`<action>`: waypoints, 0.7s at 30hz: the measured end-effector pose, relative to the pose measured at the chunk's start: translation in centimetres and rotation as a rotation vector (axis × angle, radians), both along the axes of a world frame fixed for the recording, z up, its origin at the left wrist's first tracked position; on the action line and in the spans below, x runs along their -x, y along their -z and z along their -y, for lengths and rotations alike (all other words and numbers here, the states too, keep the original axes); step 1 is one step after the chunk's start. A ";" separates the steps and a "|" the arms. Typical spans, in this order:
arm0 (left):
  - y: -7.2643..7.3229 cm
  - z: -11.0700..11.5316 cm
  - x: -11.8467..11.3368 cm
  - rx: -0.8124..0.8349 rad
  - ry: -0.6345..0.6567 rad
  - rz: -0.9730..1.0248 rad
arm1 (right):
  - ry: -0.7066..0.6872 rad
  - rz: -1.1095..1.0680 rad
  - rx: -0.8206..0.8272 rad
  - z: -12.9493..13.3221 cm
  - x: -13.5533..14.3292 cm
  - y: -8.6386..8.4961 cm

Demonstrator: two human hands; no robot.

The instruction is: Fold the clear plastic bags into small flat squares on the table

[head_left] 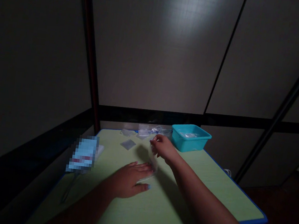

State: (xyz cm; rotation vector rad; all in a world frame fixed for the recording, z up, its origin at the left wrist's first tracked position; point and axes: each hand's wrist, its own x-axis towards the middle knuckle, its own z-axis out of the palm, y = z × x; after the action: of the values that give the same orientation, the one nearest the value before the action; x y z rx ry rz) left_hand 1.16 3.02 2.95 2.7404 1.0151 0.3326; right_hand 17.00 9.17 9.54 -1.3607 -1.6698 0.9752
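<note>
My left hand (131,179) lies flat on the green table (226,194), fingers stretched out and thumb apart, its fingertips on the lower end of a thin clear plastic piece (153,160). Above it, my right hand (162,147) pinches the upper end of that piece, which stands up off the table between the two hands. A small grey square sheet (128,144) lies flat beyond my left hand. Several clear plastic packets (143,130) rest along the back edge.
A turquoise basin (189,144) with clear plastic inside stands at the back right corner. On the left are a blurred light-blue packet (84,153) and a thin long-handled item (68,188). Panelled walls (154,73) rise behind the table.
</note>
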 end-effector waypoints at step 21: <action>0.0 -0.1 0.1 0.018 0.008 0.025 | -0.174 -0.465 -0.073 2.0 -4.2 6.6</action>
State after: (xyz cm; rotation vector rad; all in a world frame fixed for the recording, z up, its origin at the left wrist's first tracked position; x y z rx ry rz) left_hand 1.08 3.10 2.94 2.7167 0.9957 0.3535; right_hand 21.22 7.16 2.99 -0.8648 -1.4625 1.2103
